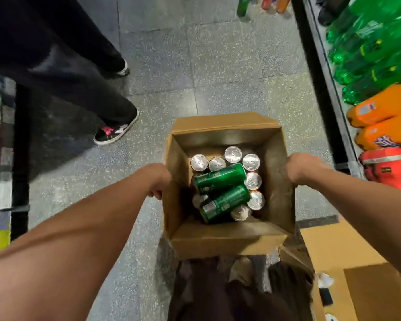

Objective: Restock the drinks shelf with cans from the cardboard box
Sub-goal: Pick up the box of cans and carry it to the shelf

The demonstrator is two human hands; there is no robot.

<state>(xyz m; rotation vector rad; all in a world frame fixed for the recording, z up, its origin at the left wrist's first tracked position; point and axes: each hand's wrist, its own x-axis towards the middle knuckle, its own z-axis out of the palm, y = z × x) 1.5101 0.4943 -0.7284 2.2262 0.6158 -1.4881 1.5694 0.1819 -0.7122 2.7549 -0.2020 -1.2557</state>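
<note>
your left hand [159, 181] grips the left wall of the cardboard box [227, 242], fingers curled round its edge. your right hand [303, 169] grips the right wall the same way. the box is open at the top, between your forearms, above the speckled floor [218, 66].

inside: upright cans [233, 154], silver tops showing, along the far and right walls. two green cans [220, 178] lie on their sides across the middle, resting on others.

the drinks shelf [320, 72] runs along your right, holding green bottles [368, 54] and orange bottles [380, 107]. a second box [333, 246] sits under your right forearm. another person's shoe [116, 130] is on the floor, left of the box.
</note>
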